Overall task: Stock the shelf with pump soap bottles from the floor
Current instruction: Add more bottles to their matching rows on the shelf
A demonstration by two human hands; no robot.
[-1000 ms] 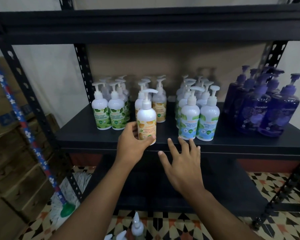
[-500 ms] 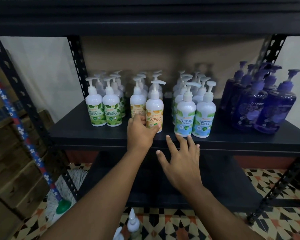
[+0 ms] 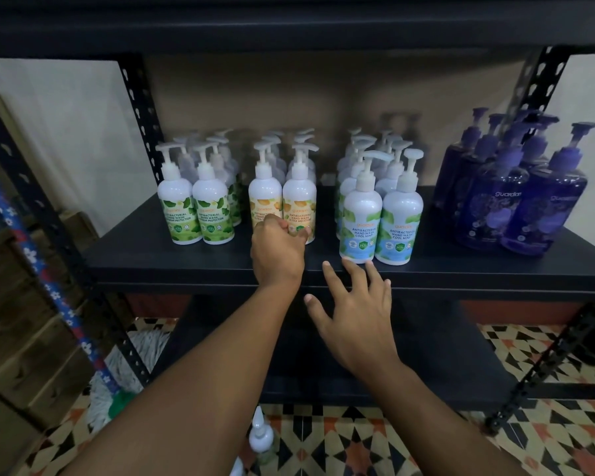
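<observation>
The fingers (image 3: 299,231) of the left hand (image 3: 277,250) curl around the foot of an orange-label bottle (image 3: 300,201). It stands upright on the shelf (image 3: 145,249) at frame centre, pump on top. The right hand (image 3: 358,314) spreads its fingers at the shelf edge and holds nothing.

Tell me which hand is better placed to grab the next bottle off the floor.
Probably the right hand: it is open and empty at the front edge of the shelf, while the left hand grips the orange-label bottle on it. The floor bottle stands between both forearms.
</observation>
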